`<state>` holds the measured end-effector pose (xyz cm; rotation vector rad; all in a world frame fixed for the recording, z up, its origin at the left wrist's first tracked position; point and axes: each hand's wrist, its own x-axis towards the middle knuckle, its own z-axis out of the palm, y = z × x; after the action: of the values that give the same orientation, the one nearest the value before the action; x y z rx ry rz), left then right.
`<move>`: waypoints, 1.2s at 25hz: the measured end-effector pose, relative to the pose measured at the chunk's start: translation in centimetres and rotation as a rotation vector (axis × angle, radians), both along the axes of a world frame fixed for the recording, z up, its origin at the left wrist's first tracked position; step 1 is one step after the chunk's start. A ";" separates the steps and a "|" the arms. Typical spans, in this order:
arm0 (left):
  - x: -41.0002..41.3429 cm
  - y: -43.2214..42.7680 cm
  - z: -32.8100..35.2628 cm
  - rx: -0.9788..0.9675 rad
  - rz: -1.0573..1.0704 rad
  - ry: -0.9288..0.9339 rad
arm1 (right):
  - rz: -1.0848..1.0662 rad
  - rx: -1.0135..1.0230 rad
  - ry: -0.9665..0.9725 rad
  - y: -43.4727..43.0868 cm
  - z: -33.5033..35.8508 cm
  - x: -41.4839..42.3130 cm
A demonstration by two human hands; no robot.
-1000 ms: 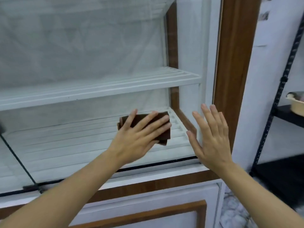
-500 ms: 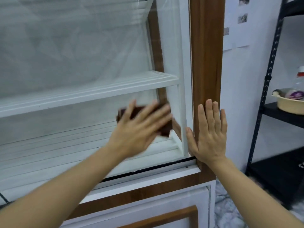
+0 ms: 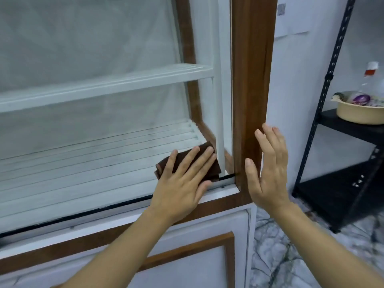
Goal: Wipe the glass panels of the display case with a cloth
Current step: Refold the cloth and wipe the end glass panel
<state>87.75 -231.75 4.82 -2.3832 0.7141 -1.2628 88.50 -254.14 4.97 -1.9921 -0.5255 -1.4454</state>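
Observation:
The display case has a large front glass panel (image 3: pixel 99 96) with white slatted shelves behind it and a brown wooden corner post (image 3: pixel 251 80). My left hand (image 3: pixel 182 181) lies flat on a folded dark brown cloth (image 3: pixel 209 165), pressing it against the glass at the panel's lower right corner, just above the black bottom seal. My right hand (image 3: pixel 268 165) is spread flat, fingers up, against the wooden post to the right of the cloth, holding nothing.
A black metal rack (image 3: pixel 324 109) stands to the right, with a beige bowl (image 3: pixel 359 113) and a bottle on its shelf. Marble-patterned floor (image 3: pixel 291 246) lies below. The case's white lower panel has brown trim (image 3: pixel 187 252).
My left hand slid the cloth down and right to the panel's lower right corner. My right hand stays flat near the post. The view shifted rightward, showing more of the rack.

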 end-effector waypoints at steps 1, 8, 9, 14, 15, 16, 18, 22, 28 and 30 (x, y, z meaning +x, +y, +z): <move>-0.4 0.5 -1.0 0.007 -0.026 0.042 | -0.018 -0.009 0.002 0.1 -0.9 -0.7; -0.9 2.8 -1.0 -0.319 -0.261 0.038 | 0.097 -0.064 0.159 6.0 -2.8 -1.9; -1.2 3.1 -1.3 -0.388 -0.232 -0.009 | 0.123 -0.019 0.195 6.8 -2.6 -1.8; -3.1 3.4 -1.9 -0.810 -0.025 -0.044 | 0.245 0.288 0.440 9.1 -1.4 -2.2; -3.4 3.4 -1.6 -0.885 -0.043 0.028 | 0.264 0.299 0.478 9.3 -0.9 -2.3; -3.8 3.4 -1.2 -0.964 -0.071 0.111 | 0.271 0.288 0.489 9.3 -0.2 -2.5; -5.1 3.4 0.7 -1.160 -0.140 0.322 | 0.286 0.277 0.510 8.9 1.4 -3.5; -8.2 3.6 6.8 -1.605 -0.238 0.871 | 0.425 0.419 0.764 6.4 6.4 -7.3; -12.8 -1.6 18.1 -1.671 -0.346 0.954 | 0.472 0.783 0.802 2.2 16.6 -13.7; -13.0 -4.0 20.3 -1.629 -0.403 0.896 | 0.441 0.846 0.722 0.9 18.7 -14.7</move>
<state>74.73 -235.79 25.15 -4.4871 0.2906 -0.8653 73.76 -253.23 23.64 -1.4166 0.0030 -0.4634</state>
